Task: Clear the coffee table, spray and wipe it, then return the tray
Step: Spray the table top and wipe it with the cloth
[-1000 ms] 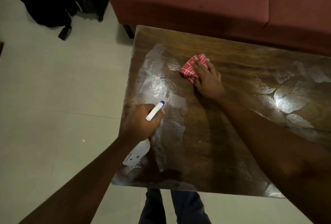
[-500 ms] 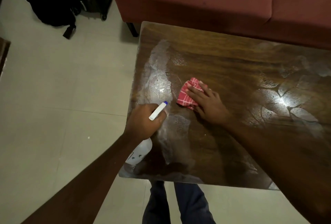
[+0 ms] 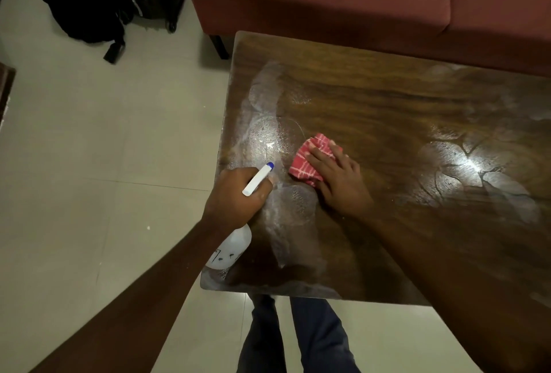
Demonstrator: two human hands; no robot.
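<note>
We are pressing the red cloth (image 3: 310, 160) flat under our open right hand (image 3: 340, 178) near the tabletop's (image 3: 387, 98) left edge, where wet patches are remaining, while our left hand (image 3: 235, 196) is gripping the spray bottle (image 3: 231, 249).

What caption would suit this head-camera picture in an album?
Right hand wipes the wet wooden coffee table with a red checked cloth; left hand holds a spray bottle.
</note>
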